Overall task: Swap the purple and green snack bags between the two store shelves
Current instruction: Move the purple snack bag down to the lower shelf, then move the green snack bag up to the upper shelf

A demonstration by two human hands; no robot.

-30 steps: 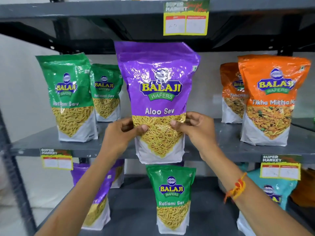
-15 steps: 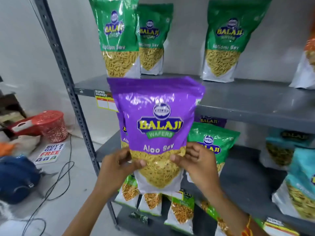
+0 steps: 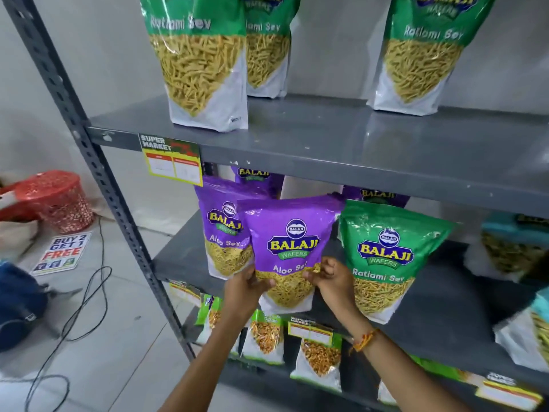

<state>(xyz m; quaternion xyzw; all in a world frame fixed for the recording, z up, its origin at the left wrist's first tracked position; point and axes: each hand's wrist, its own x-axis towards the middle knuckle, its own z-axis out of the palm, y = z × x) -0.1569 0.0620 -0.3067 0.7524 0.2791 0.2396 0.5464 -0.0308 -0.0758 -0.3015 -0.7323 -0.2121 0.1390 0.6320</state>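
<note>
Fingers (image 3: 261,282) of both hands pinch the lower sides of the glossy purple Aloo Sev snack bag (image 3: 289,248), at the lower grey metal shelf's (image 3: 178,263) front edge, between 1 purple bag (image 3: 221,233) and the green Ratlami Sev bag (image 3: 383,260). Best set it down upright, base flat, without nudging either.

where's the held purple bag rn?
Head view, centre: the held purple bag is at the lower shelf's front, between another purple bag and a green bag.
</note>
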